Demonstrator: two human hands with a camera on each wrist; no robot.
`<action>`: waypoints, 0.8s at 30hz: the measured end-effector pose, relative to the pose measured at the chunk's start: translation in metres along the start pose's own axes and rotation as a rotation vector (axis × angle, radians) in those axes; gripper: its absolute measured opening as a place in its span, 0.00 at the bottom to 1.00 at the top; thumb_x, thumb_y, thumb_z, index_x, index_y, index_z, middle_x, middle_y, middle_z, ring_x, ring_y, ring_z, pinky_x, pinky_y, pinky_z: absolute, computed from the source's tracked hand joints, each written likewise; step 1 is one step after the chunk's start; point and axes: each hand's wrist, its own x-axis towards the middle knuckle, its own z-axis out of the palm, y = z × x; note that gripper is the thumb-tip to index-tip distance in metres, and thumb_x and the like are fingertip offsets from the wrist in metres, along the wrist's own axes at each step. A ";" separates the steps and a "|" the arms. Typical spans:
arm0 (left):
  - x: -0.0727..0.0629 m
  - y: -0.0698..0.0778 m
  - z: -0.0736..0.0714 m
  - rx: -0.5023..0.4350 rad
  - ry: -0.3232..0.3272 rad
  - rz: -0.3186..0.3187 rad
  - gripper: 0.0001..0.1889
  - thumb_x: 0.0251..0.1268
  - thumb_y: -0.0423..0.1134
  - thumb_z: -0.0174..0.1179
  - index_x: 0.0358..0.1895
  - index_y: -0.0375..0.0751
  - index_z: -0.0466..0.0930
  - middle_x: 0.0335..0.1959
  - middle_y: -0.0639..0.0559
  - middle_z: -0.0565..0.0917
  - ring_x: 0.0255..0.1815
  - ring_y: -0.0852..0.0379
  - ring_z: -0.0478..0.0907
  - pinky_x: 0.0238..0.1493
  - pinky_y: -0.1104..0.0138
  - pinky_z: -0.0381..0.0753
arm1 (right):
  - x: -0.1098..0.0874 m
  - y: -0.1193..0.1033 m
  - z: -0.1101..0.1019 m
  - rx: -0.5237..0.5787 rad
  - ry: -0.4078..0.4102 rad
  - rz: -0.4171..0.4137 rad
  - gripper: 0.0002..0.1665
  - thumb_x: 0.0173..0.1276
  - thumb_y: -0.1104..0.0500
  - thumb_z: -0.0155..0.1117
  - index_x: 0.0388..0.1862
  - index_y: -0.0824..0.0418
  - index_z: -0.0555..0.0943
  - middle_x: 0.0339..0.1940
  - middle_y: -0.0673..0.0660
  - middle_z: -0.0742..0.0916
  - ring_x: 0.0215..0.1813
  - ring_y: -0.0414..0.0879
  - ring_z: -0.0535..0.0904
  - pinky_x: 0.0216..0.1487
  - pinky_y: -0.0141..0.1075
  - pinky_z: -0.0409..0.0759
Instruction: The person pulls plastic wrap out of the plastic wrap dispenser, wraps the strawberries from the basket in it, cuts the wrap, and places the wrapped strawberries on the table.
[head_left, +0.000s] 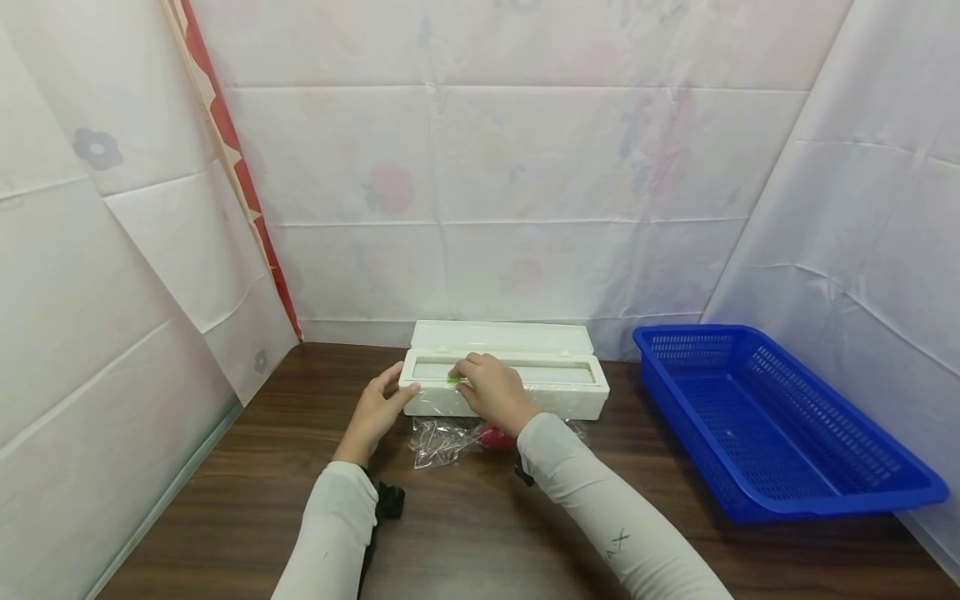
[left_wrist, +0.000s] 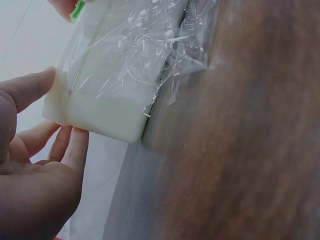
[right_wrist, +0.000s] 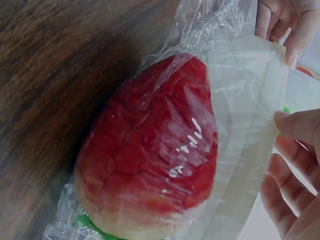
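A white cling film dispenser box stands on the table with its lid raised at the back. My left hand grips the box's left end, thumb on the top edge and fingers behind the end. With thumb and fingers, my right hand pinches a small green slide cutter on the box's top, left of the middle. Clear cling film hangs over the front of the box onto the table. Under it lies a red fruit, pale at one end with a bit of green, partly hidden by my right wrist in the head view.
A blue plastic basket with slotted sides stands on the right of the brown wooden table. White patterned sheets close off the back and both sides. A red-edged strip runs down the back left corner.
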 end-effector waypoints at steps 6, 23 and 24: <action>0.000 0.000 0.000 -0.001 0.000 -0.003 0.38 0.73 0.48 0.62 0.78 0.36 0.56 0.70 0.33 0.68 0.71 0.40 0.65 0.68 0.47 0.66 | 0.002 -0.002 0.000 -0.034 -0.029 -0.007 0.14 0.68 0.59 0.70 0.51 0.48 0.86 0.46 0.46 0.87 0.45 0.45 0.82 0.37 0.39 0.83; -0.001 0.002 -0.001 0.007 -0.004 -0.016 0.39 0.73 0.48 0.61 0.79 0.37 0.55 0.72 0.34 0.64 0.72 0.39 0.63 0.68 0.45 0.65 | 0.005 -0.003 -0.002 -0.082 -0.090 -0.068 0.18 0.70 0.61 0.66 0.57 0.48 0.84 0.53 0.46 0.86 0.50 0.45 0.82 0.44 0.39 0.82; -0.001 0.001 -0.001 0.008 -0.004 -0.017 0.39 0.73 0.49 0.61 0.79 0.37 0.55 0.72 0.34 0.64 0.72 0.39 0.63 0.68 0.45 0.65 | 0.005 -0.002 -0.002 -0.084 -0.090 -0.072 0.18 0.70 0.61 0.66 0.57 0.48 0.84 0.53 0.45 0.86 0.50 0.45 0.82 0.44 0.38 0.82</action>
